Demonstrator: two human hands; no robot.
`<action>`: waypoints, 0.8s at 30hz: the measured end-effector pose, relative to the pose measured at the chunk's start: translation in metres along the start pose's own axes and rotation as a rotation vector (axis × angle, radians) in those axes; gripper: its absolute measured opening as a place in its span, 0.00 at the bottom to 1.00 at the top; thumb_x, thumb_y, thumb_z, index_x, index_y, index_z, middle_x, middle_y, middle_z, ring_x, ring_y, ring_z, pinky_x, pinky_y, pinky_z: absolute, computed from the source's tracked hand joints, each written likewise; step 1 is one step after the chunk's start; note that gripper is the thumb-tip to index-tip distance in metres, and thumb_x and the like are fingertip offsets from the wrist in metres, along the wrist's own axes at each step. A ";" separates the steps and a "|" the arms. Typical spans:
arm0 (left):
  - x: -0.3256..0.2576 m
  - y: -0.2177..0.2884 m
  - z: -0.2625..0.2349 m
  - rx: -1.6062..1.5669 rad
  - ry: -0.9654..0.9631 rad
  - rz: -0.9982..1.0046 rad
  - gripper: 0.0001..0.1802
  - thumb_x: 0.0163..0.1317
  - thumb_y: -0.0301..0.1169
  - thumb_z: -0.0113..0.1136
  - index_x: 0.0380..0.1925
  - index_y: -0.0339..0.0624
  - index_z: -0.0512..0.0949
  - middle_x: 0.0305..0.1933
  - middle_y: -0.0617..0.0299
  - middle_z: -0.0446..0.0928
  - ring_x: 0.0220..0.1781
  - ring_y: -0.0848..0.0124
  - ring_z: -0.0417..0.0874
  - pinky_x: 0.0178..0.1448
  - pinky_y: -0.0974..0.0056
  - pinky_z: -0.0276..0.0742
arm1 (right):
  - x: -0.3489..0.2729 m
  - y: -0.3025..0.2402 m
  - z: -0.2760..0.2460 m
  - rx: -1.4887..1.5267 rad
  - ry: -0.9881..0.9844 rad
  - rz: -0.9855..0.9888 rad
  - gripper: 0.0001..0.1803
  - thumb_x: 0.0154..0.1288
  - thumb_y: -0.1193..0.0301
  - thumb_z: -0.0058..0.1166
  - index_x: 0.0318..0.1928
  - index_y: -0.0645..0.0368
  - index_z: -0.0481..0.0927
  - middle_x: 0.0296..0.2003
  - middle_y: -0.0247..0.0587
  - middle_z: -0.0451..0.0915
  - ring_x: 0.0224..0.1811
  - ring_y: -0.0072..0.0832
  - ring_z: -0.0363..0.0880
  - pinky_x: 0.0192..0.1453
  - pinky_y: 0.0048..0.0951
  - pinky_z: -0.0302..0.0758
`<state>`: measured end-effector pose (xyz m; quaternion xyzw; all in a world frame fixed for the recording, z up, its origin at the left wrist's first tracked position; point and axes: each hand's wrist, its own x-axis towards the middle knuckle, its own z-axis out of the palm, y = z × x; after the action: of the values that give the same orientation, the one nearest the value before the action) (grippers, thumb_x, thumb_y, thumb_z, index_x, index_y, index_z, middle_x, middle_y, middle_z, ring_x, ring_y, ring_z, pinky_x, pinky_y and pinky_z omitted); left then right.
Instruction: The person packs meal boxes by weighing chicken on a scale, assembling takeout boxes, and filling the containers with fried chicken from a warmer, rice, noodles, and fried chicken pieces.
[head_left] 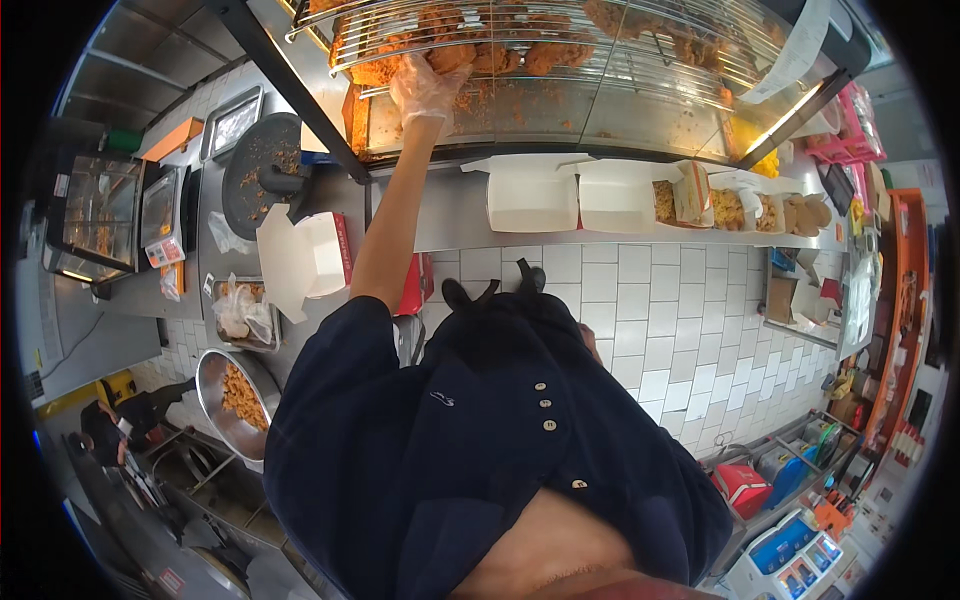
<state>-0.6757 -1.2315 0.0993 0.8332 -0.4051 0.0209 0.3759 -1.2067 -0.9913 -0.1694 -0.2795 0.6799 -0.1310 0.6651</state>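
My left hand (424, 92), in a clear plastic glove, reaches into a glass-fronted warming cabinet at the top of the view. Its fingers close around a piece of fried chicken (450, 56) at the edge of a wire rack (640, 62). More browned chicken pieces (550, 55) lie along this rack, beside and beyond the hand. Crumbs are scattered over the metal tray (610, 125) below. Of my right hand only a sliver of skin (590, 340) shows beside my dark clothing; its fingers are hidden behind my body.
Open white boxes (528, 200) line the steel counter before the cabinet, with filled boxes (728, 210) farther right. Another open box (310, 255) stands left of my arm. A dark round pan (262, 175) and a steel bowl (236, 405) of fried pieces are at left.
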 end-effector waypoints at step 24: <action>-0.231 0.014 0.102 -0.094 -0.657 -0.046 0.43 0.42 0.58 0.72 0.52 0.38 0.75 0.50 0.41 0.77 0.53 0.49 0.80 0.58 0.53 0.76 | 0.043 -0.037 0.037 -0.106 -0.023 -0.221 0.20 0.69 0.61 0.54 0.55 0.62 0.76 0.41 0.49 0.83 0.38 0.31 0.84 0.28 0.28 0.78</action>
<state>-0.8683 -1.1503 -0.0437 0.7859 -0.4864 -0.2759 0.2638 -1.1614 -1.0377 -0.1875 -0.3888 0.6433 -0.1643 0.6387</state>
